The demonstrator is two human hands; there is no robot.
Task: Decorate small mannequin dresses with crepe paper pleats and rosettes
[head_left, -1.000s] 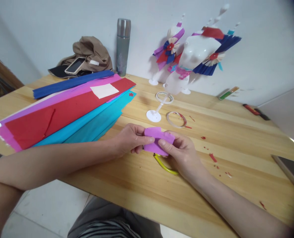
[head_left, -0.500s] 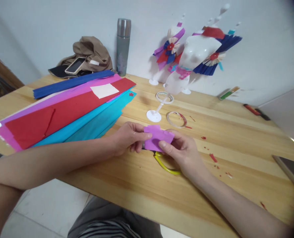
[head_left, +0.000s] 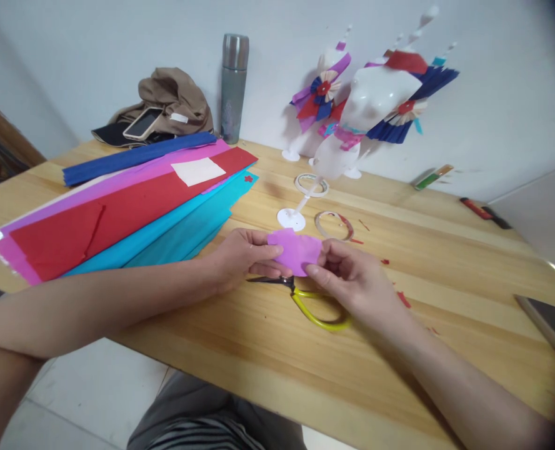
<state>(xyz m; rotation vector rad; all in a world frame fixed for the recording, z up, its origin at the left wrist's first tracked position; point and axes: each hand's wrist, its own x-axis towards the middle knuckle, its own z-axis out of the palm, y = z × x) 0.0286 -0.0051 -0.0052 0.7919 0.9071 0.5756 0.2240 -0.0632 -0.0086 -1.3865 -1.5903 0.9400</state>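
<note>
Both my hands hold a small piece of purple crepe paper (head_left: 295, 249) just above the wooden table (head_left: 268, 350). My left hand (head_left: 242, 256) pinches its left edge with thumb and fingers closed. My right hand (head_left: 352, 281) pinches its lower right edge. Yellow-handled scissors (head_left: 305, 300) lie on the table directly under the paper, blades pointing left, partly hidden by my right hand.
Long sheets of red, pink, cyan and blue crepe paper (head_left: 118, 200) lie at the left. White mannequin busts (head_left: 366, 106) dressed in paper stand at the back, with tape rolls (head_left: 334, 225) before them. A steel flask (head_left: 234, 87), a brown cloth with a phone (head_left: 141, 123) and red scraps sit around.
My hands have lifted the purple paper slightly up and away from me and flattened it out; the scissors beneath now show their blades.
</note>
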